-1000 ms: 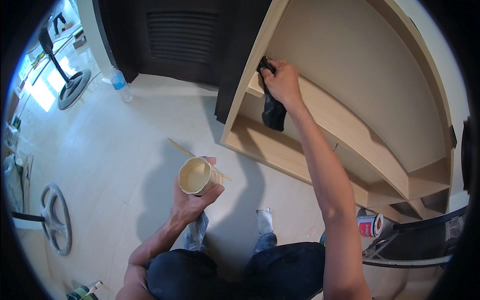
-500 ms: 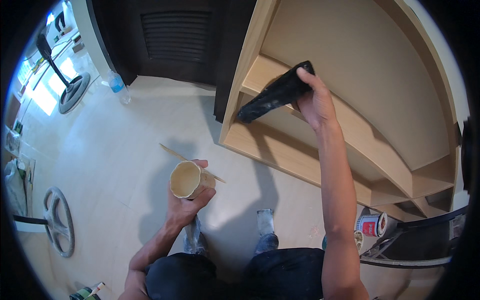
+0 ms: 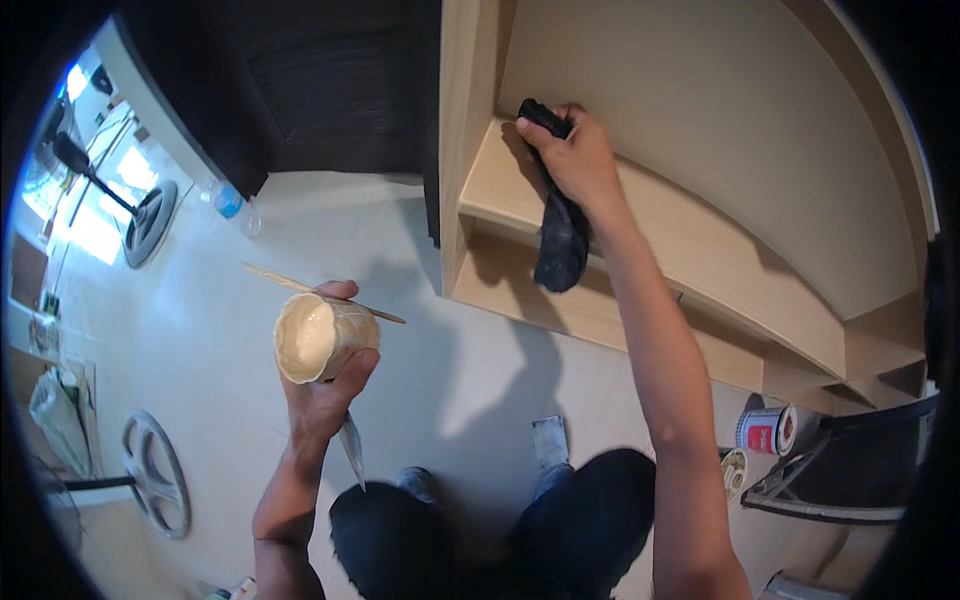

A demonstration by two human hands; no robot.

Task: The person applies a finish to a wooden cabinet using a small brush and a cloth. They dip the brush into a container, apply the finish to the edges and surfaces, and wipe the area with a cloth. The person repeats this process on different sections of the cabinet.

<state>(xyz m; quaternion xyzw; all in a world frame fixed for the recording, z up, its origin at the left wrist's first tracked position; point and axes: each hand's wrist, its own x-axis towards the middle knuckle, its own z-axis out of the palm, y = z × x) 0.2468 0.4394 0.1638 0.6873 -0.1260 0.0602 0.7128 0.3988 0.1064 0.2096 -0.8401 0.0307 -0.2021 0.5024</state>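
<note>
My left hand [image 3: 325,385] grips a small cup [image 3: 318,338] filled with cream-coloured paste, held over the pale floor. A thin wooden stick [image 3: 300,288] lies across the cup's far side under my fingers, and a narrow blade [image 3: 352,452] hangs down below the hand. My right hand [image 3: 572,158] holds a dark cloth [image 3: 558,225] pressed against the left end of a light wooden shelf [image 3: 700,240]. The cloth hangs down over the shelf's front edge.
A dark louvred door [image 3: 320,90] stands left of the shelf unit. A plastic bottle [image 3: 232,203] and a fan base [image 3: 150,215] sit on the floor at left. A small red-and-white can [image 3: 765,430] stands by the shelf's foot at right. My knees [image 3: 500,520] are below.
My right hand swung the cloth up and out, then brought it back down onto the shelf's left end. The left hand with the cup stayed nearly still.
</note>
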